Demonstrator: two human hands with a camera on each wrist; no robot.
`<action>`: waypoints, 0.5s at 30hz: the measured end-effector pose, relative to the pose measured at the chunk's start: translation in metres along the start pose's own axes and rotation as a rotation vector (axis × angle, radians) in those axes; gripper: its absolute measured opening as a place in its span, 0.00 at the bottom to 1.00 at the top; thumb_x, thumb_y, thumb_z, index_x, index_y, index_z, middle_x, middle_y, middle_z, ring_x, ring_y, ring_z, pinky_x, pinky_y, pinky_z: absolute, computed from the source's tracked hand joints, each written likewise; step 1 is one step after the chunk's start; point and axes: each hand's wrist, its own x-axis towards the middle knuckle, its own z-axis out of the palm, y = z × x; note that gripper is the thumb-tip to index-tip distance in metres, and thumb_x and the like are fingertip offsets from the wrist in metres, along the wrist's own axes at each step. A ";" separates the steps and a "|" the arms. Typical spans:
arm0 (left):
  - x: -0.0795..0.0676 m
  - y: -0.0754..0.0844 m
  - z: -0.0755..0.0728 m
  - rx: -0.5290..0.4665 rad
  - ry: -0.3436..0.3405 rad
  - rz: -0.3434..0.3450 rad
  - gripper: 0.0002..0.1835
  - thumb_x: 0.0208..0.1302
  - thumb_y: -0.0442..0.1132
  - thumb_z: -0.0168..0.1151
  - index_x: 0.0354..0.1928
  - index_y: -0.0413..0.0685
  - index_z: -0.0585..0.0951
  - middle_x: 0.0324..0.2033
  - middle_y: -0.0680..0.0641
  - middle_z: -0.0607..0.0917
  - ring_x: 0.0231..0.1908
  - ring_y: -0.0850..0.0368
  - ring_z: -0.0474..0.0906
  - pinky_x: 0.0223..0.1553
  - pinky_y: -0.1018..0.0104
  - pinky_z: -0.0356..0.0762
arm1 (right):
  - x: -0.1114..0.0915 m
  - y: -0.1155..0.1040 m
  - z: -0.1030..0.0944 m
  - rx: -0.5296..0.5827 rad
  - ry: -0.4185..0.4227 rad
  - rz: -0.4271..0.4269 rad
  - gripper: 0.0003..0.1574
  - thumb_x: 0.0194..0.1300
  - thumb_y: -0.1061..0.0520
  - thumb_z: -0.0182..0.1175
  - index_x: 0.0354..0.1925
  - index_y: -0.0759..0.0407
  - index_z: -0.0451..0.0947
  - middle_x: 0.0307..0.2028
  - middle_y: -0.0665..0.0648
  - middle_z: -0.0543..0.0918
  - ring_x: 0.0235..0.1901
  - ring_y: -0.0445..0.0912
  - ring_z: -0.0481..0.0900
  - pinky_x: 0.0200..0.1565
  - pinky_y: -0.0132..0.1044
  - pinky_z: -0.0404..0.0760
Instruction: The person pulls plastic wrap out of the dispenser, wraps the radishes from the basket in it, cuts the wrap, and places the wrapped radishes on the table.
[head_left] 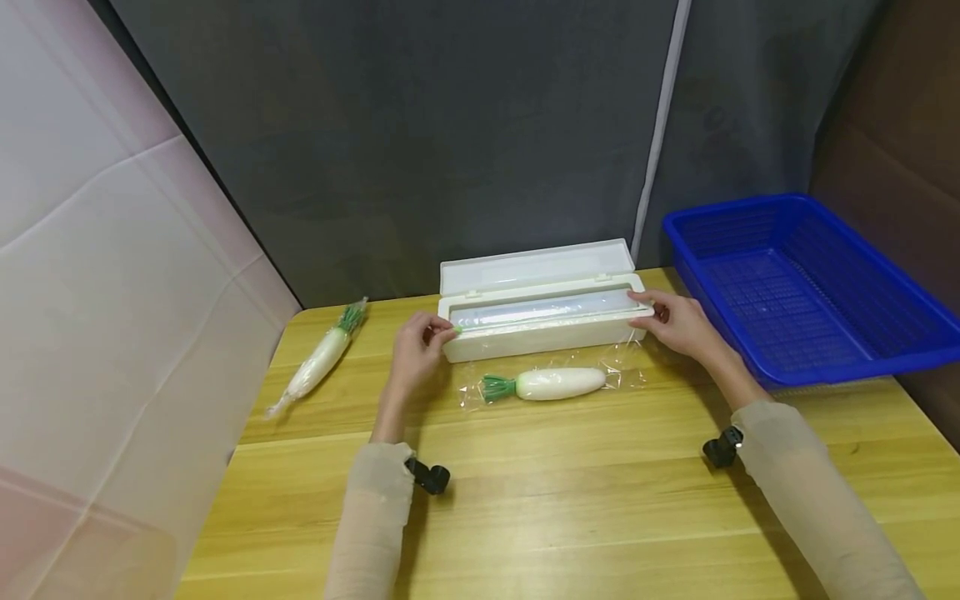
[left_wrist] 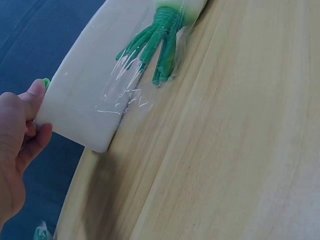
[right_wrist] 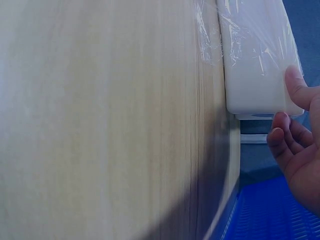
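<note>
A long white cling film box (head_left: 543, 336) stands with its lid (head_left: 536, 267) raised, and a roll of clear film (head_left: 543, 308) lies inside. My left hand (head_left: 420, 346) grips the box's left front corner, thumb beside a small green piece (left_wrist: 46, 82) on the rim. At the right end, my right hand (head_left: 678, 323) holds the corner between thumb and curled fingers. Directly in front of the box, a white radish (head_left: 561, 383) with green stalks (left_wrist: 162, 42) lies on its side in clear film. Creased film (right_wrist: 265, 55) overlaps the box front in the right wrist view.
A second film-wrapped radish (head_left: 318, 362) lies at the left of the wooden table (head_left: 570, 517). The large blue basket (head_left: 840, 367) stands at the right, close to my right forearm. Behind the table hangs a dark grey curtain (head_left: 405, 150); a pale sheet (head_left: 112, 275) borders the left.
</note>
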 end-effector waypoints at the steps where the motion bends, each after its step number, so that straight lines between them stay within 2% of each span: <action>1: -0.001 -0.001 -0.001 -0.013 0.009 -0.013 0.04 0.65 0.30 0.68 0.37 0.35 0.83 0.32 0.41 0.81 0.31 0.50 0.74 0.32 0.72 0.70 | 0.000 0.000 0.000 0.000 -0.002 0.000 0.30 0.60 0.56 0.74 0.60 0.59 0.82 0.21 0.52 0.72 0.25 0.47 0.69 0.27 0.34 0.66; 6: -0.003 -0.005 -0.006 -0.034 0.012 -0.072 0.03 0.68 0.30 0.65 0.38 0.36 0.82 0.35 0.40 0.83 0.30 0.47 0.81 0.32 0.71 0.78 | 0.001 0.002 0.001 -0.010 0.008 -0.009 0.30 0.60 0.56 0.75 0.59 0.59 0.82 0.20 0.51 0.72 0.24 0.46 0.69 0.26 0.34 0.66; 10: -0.002 -0.004 -0.007 -0.006 -0.007 -0.076 0.04 0.69 0.31 0.64 0.39 0.35 0.82 0.36 0.40 0.83 0.30 0.49 0.81 0.33 0.70 0.79 | 0.000 0.003 0.000 -0.007 0.015 -0.013 0.29 0.59 0.56 0.75 0.59 0.59 0.82 0.20 0.51 0.72 0.24 0.46 0.69 0.26 0.34 0.66; 15: 0.000 -0.004 -0.007 -0.024 -0.012 -0.090 0.04 0.68 0.30 0.65 0.39 0.34 0.82 0.35 0.40 0.83 0.30 0.48 0.82 0.33 0.70 0.79 | 0.000 0.004 0.000 -0.008 0.014 -0.019 0.29 0.60 0.55 0.75 0.59 0.59 0.82 0.21 0.51 0.72 0.24 0.46 0.69 0.27 0.34 0.66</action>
